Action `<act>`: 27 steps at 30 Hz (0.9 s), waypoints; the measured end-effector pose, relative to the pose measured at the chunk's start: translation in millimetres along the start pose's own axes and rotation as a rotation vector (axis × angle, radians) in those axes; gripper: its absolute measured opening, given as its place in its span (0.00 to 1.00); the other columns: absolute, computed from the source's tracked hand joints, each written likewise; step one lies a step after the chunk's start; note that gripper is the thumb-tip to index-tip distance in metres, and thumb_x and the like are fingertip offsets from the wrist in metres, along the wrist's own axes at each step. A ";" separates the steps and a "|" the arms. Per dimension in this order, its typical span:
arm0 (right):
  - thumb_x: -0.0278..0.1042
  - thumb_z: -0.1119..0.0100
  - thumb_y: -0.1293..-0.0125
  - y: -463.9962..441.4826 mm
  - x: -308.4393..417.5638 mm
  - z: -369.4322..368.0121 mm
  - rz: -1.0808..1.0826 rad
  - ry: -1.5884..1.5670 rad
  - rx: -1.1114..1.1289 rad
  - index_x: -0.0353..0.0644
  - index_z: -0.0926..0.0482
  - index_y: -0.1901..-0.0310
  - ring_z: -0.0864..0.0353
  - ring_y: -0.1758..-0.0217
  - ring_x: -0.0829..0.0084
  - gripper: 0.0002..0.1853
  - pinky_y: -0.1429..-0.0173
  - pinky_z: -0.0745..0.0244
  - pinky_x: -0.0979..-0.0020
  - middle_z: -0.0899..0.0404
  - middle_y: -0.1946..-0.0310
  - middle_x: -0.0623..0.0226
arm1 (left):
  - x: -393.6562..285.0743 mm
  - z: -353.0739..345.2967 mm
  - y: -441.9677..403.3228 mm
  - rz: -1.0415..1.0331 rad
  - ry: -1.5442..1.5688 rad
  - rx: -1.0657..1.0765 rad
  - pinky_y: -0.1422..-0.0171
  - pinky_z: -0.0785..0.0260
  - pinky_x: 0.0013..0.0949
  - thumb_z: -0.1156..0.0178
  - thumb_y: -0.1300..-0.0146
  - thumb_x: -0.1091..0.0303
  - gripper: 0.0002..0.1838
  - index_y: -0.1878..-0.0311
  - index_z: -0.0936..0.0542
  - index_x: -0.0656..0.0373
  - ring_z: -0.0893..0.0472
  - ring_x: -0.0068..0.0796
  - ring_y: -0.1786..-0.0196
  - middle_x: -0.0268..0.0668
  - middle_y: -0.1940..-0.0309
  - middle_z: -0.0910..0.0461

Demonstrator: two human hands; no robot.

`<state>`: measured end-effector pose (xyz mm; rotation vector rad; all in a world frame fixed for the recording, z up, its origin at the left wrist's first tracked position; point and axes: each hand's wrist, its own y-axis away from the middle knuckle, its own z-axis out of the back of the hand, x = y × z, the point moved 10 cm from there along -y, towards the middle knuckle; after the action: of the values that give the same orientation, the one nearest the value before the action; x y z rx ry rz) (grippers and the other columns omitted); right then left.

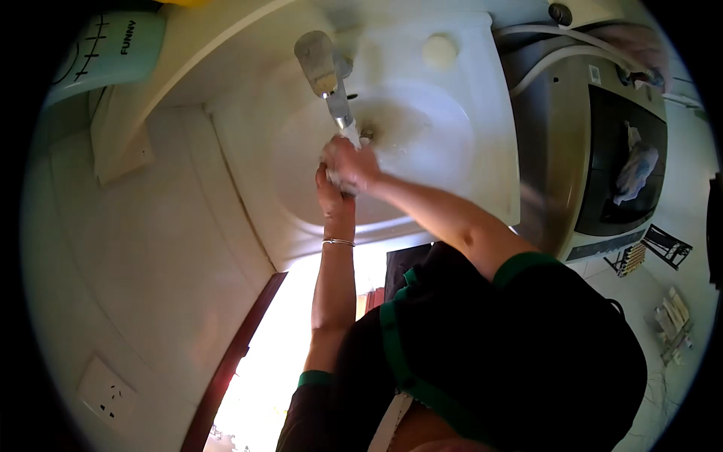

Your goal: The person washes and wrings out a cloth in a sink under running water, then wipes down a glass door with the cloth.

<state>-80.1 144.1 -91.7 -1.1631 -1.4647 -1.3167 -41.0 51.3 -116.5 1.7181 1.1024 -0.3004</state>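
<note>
Soft-looking white mass (334, 178), perhaps lather, between left hand (329, 197) and right hand (355, 164). Should handle light, slippery; cup from below. Fingers blurred, grip: can't tell.

The place looked like a home's washroom or laundry corner. A white washbasin (444, 177) with a metal faucet (313, 62) stood beside what appeared to be a top-loading washing machine (566, 181), with pale hoses (561, 54) near its back. A pale wall (135, 256) carried a power socket (108, 392), and a pale green container (124, 49) read "FUNNY".
</note>
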 end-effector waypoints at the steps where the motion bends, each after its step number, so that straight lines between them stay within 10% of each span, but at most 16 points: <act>1: 0.40 0.37 0.40 -3.8 -37.7 11.0 -0.120 -0.565 -0.066 0.43 0.22 0.58 0.22 0.50 0.55 0.13 0.48 0.26 0.61 0.24 0.56 0.59 | 6.5 13.5 -2.8 0.058 0.027 -0.122 0.45 0.30 0.32 0.49 0.29 0.52 0.18 0.48 0.28 0.57 0.25 0.28 0.52 0.34 0.56 0.26; 2: 0.40 0.37 0.40 -2.2 -31.6 17.4 -0.115 -0.567 -0.071 0.43 0.22 0.58 0.22 0.50 0.55 0.13 0.48 0.26 0.61 0.24 0.56 0.59 | 2.2 24.0 -10.7 0.006 -0.027 -0.170 0.50 0.28 0.29 0.47 0.30 0.57 0.15 0.48 0.28 0.57 0.24 0.29 0.55 0.35 0.55 0.26; 4: 0.46 0.39 0.40 6.0 2.0 54.0 -0.081 0.695 -0.205 0.42 0.21 0.57 0.18 0.63 0.56 0.17 0.58 0.25 0.57 0.19 0.66 0.58 | -28.3 21.5 -14.6 -0.083 -0.126 -0.139 0.48 0.28 0.29 0.45 0.31 0.60 0.15 0.48 0.28 0.57 0.24 0.29 0.54 0.35 0.54 0.25; 8: 0.51 0.37 0.42 36.5 -31.4 79.9 -0.443 0.649 0.127 0.43 0.21 0.58 0.21 0.51 0.56 0.19 0.51 0.27 0.58 0.19 0.61 0.59 | -61.0 21.5 14.3 -0.235 0.037 -0.345 0.51 0.29 0.28 0.42 0.34 0.65 0.12 0.51 0.27 0.58 0.24 0.28 0.55 0.35 0.57 0.24; 11: 0.49 0.35 0.44 36.0 -14.8 87.6 -0.107 0.860 -0.041 0.42 0.21 0.58 0.19 0.58 0.55 0.20 0.54 0.27 0.56 0.17 0.65 0.59 | 21.9 62.0 9.0 0.095 -0.120 -0.509 0.52 0.30 0.29 0.40 0.35 0.65 0.12 0.52 0.25 0.60 0.23 0.28 0.58 0.34 0.61 0.23; 13: 0.45 0.36 0.43 30.6 -18.6 68.4 0.070 0.952 0.070 0.39 0.21 0.59 0.19 0.63 0.52 0.17 0.57 0.27 0.57 0.17 0.66 0.57 | 64.8 50.2 -18.7 0.138 -0.097 -0.138 0.57 0.29 0.29 0.38 0.37 0.64 0.13 0.54 0.23 0.61 0.24 0.25 0.62 0.33 0.65 0.22; 20: 0.44 0.43 0.31 23.9 -51.7 88.9 -0.205 0.286 0.006 0.37 0.22 0.57 0.29 0.69 0.79 0.16 0.62 0.31 0.73 0.23 0.72 0.71 | 58.5 47.4 -10.1 0.294 -0.517 -0.091 0.62 0.27 0.30 0.40 0.34 0.66 0.09 0.54 0.22 0.59 0.24 0.23 0.64 0.32 0.66 0.22; 27: 0.47 0.34 0.38 50.6 4.6 96.8 -0.653 0.119 0.178 0.37 0.23 0.52 0.27 0.64 0.79 0.22 0.58 0.31 0.76 0.23 0.66 0.71 | -9.5 15.6 38.9 -0.036 0.129 -0.064 0.42 0.31 0.40 0.54 0.29 0.67 0.09 0.50 0.29 0.56 0.27 0.30 0.49 0.37 0.52 0.27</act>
<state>-31.7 242.0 -86.1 -0.4853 -1.9102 -1.6003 -11.2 31.0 -93.2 1.6807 1.2250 -0.1768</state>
